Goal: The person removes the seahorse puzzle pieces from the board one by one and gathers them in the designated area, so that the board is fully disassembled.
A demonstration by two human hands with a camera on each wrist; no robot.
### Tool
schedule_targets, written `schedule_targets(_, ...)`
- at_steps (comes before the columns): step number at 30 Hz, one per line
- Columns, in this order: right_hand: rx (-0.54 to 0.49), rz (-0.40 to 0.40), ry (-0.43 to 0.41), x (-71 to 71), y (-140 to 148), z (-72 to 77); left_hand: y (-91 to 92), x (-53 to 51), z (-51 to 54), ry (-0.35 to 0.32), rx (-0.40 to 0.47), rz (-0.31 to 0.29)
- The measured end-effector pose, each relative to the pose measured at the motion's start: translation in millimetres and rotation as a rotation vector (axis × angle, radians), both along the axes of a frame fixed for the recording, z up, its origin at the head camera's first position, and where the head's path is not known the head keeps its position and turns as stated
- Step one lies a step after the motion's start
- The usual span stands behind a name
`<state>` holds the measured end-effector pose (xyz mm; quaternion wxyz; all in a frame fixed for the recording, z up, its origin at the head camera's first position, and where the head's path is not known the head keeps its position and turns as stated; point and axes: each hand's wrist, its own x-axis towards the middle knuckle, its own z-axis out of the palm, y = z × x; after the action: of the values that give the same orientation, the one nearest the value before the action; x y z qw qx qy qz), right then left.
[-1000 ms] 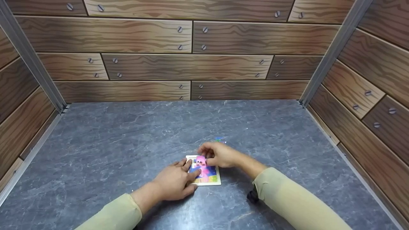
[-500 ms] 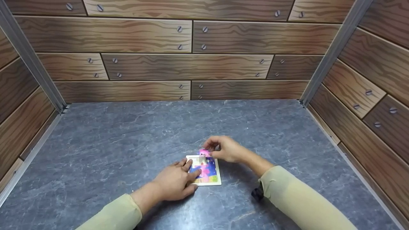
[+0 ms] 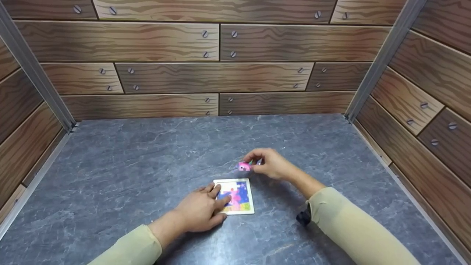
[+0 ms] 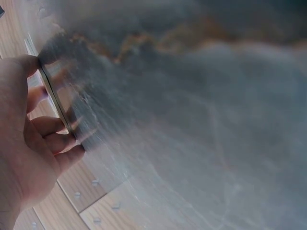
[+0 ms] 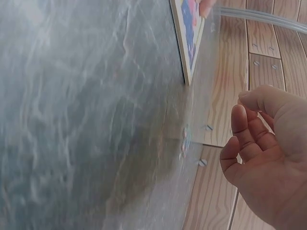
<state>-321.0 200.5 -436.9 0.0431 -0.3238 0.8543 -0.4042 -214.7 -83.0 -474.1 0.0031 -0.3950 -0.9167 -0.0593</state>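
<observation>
A square puzzle board (image 3: 244, 197) with a pale frame lies on the table, its picture pink, blue and yellow, with a pale bare area at its upper left. The left hand (image 3: 201, 210) rests on the board's left side with fingers spread; in the left wrist view its fingers lie along the board's edge (image 4: 58, 105). Beyond the board's far edge, the right hand (image 3: 270, 164) pinches a small pink piece (image 3: 244, 166) between thumb and fingers, above the table. The right wrist view shows this hand (image 5: 268, 153) with curled fingers, the piece hidden there.
Small colourful pieces (image 5: 186, 142) lie on the grey marbled table (image 3: 165, 147), partly behind the right hand in the head view. Wood-patterned walls (image 3: 147, 77) stand at the back and both sides, with metal posts at the corners.
The right hand has lifted the pink piece off the board's upper part and carried it away, beyond the far edge and slightly right. The left hand has stayed on the board.
</observation>
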Motion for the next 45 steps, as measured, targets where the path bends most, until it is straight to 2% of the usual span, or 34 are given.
schedule_targets(10, 0.013, -0.098, -0.015, -12.3, 23.1, 2.7, 0.2, -1.0, -0.3, -0.002, 0.003, -0.013)
schedule_targets(20, 0.023, -0.193, -0.037, -23.1, 38.9, -4.0, -3.2, 0.9, 0.7, -0.037, 0.019, -0.008)
schedule_targets(30, 0.027, -0.238, -0.029, -30.2, 53.5, -15.3, -1.1, 1.4, 1.8, -0.028, 0.011, -0.003)
schedule_targets(45, 0.026, -0.25, -0.03, -34.5, 63.1, -24.2, -1.2, 1.5, 1.6, -0.025, 0.017, -0.004)
